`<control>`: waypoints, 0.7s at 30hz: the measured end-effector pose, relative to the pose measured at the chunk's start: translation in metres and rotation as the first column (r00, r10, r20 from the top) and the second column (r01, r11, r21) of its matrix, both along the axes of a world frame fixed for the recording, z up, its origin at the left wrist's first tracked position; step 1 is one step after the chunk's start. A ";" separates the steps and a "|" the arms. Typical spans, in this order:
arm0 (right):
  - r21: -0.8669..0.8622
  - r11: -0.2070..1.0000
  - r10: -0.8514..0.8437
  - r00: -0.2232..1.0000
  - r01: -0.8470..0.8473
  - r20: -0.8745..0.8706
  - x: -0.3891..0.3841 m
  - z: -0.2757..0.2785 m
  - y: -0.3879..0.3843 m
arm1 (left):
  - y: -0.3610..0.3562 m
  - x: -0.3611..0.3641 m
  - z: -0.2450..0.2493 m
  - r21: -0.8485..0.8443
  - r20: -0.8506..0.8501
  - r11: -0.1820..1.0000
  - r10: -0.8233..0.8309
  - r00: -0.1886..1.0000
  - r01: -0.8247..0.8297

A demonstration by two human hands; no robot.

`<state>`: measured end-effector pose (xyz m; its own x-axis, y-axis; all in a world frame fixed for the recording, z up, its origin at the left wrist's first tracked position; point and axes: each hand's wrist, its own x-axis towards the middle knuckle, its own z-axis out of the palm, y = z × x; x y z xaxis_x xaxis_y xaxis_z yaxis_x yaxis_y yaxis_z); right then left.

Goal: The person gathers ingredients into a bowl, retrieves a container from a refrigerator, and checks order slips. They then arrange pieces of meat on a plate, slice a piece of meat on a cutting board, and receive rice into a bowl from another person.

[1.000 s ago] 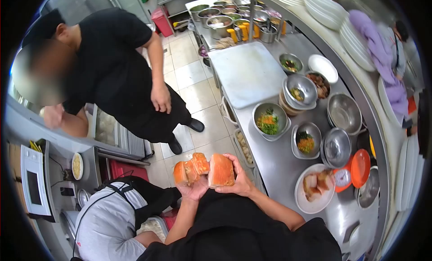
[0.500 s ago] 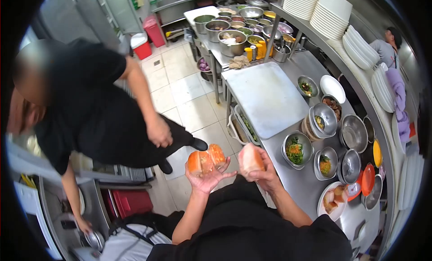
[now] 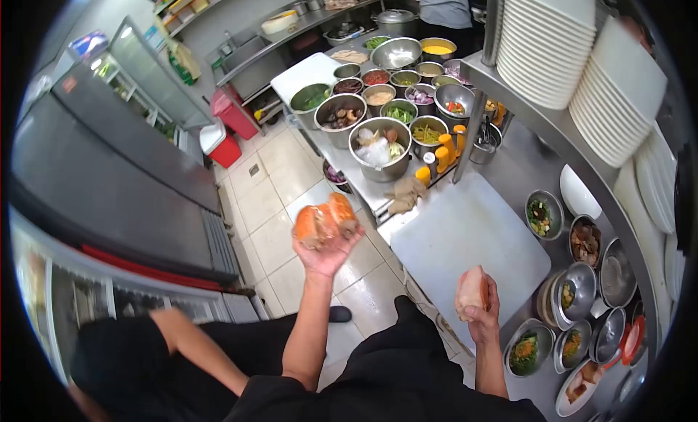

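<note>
My left hand (image 3: 327, 255) is held palm up over the floor, bearing orange-skinned pork pieces (image 3: 320, 221) with a wet shine. A pale block of pork belly (image 3: 471, 294) is gripped between the thumb and fingers of my right hand (image 3: 486, 322). That hand is above the near right part of the white cutting board (image 3: 454, 233). Lower right on the steel counter, more pork chunks (image 3: 579, 384) lie on a white oval plate (image 3: 564, 404).
Beyond the board stand several steel pots of ingredients (image 3: 379, 149) and yellow-capped bottles (image 3: 445, 149). Steel bowls (image 3: 525, 349) line the right counter below stacked white plates (image 3: 542, 51). A co-worker in black (image 3: 138, 364) is close at lower left, beside fridges (image 3: 109, 167).
My view has swung toward the counter and pots. The right hand has moved with its pork to the cutting board. The left still holds its pieces. The co-worker now appears lower in view.
</note>
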<state>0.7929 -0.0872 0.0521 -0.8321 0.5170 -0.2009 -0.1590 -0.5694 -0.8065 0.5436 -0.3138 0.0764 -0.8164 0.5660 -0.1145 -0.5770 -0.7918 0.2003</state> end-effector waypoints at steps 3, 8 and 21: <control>0.053 0.999 0.003 0.999 -0.001 -0.043 -0.064 0.017 0.001 | -0.007 -0.085 0.011 0.007 -0.022 0.997 0.078 0.997 -0.078; 0.332 0.943 0.012 0.998 0.006 -0.054 -0.152 0.021 0.010 | -0.037 -0.200 0.024 -0.137 -0.033 0.974 0.176 0.984 -0.178; 0.929 0.317 -0.928 0.265 0.188 0.263 -0.223 -0.061 -0.045 | -0.008 -0.479 0.027 -0.285 -0.121 0.958 -0.015 0.993 -0.020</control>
